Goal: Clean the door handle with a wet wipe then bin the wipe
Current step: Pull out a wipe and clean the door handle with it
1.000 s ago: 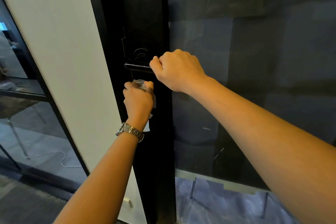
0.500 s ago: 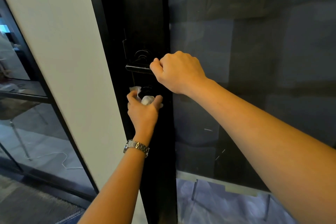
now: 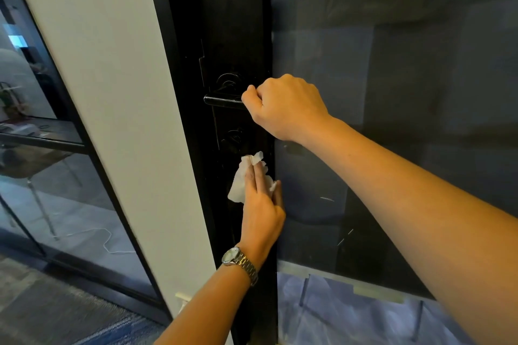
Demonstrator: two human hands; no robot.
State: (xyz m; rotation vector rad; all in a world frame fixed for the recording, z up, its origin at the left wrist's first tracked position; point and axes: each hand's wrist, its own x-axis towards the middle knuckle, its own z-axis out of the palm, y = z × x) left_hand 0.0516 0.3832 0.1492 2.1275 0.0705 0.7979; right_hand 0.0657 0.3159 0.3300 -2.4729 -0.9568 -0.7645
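A black lever door handle (image 3: 222, 100) sticks out from the black door frame (image 3: 232, 22) at mid height. My right hand (image 3: 286, 106) is closed around the handle's right end. Below it, a round lock piece (image 3: 234, 136) shows on the same black plate. My left hand (image 3: 262, 202), with a metal watch at the wrist, presses a crumpled white wet wipe (image 3: 241, 179) flat against the frame just under the lock piece, fingers extended over the wipe.
A dark glass door panel (image 3: 406, 92) fills the right side. A white wall strip (image 3: 112, 92) stands left of the frame, with a glass partition (image 3: 42, 176) further left showing a chair and a cable on the floor. Grey carpet lies at bottom left.
My left hand has slid the wipe down from just under the handle to below the lock piece, and its fingers have flattened out. My right hand has stayed on the handle.
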